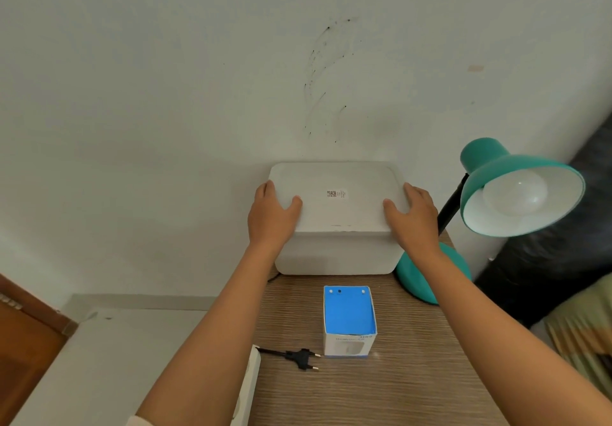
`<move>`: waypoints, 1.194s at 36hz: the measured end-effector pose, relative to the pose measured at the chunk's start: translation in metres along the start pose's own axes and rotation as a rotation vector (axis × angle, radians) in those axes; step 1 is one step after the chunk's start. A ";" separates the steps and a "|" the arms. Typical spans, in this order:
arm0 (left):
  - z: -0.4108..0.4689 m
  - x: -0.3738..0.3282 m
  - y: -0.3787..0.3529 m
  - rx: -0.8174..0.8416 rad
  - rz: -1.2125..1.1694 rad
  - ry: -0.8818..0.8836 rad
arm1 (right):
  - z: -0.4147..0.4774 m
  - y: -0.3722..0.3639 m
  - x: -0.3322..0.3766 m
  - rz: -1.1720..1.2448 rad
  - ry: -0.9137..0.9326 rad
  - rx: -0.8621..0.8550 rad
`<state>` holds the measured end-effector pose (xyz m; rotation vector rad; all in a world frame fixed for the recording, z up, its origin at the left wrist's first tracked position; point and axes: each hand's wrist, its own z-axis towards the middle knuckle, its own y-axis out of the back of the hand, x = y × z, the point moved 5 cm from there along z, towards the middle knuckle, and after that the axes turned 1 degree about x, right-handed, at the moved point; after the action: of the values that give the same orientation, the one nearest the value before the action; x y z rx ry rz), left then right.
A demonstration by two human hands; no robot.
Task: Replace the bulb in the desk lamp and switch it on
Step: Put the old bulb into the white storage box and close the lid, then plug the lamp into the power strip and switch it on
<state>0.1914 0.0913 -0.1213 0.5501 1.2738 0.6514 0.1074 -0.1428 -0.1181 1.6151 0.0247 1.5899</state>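
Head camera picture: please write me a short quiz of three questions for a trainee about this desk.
1. True or false: the plug lies loose on the table.
2. Fill in: inside the lamp sits a white ____.
3. The left hand and the right hand grip: A) the lamp, B) the white box, C) the plug.
Key: 1 true; 2 bulb; 3 B.

This looks like a room in a home. A wood-grain side table (414, 379) stands against a scuffed white painted wall (198, 61), with a teal desk lamp (490, 167) on it, brown woodwork (26, 343) at the left and pleated olive fabric (583, 326) at the right edge.
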 end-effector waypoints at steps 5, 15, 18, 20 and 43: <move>-0.001 0.002 0.000 0.009 -0.022 -0.002 | 0.000 0.000 -0.001 0.013 -0.001 0.004; 0.000 0.001 0.002 0.075 -0.063 0.025 | -0.003 0.004 0.004 -0.077 -0.014 0.103; -0.003 0.000 0.005 0.132 -0.077 0.042 | -0.001 0.008 0.004 -0.133 -0.007 0.105; -0.006 -0.002 0.009 0.157 -0.072 0.045 | -0.004 0.011 0.005 -0.151 -0.020 0.117; -0.233 0.085 0.070 0.259 -0.038 0.098 | -0.227 -0.015 0.027 0.040 0.237 0.295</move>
<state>-0.0319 0.2053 -0.1799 0.7109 1.4688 0.4896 -0.0673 0.0025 -0.1422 1.6427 0.3697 1.8693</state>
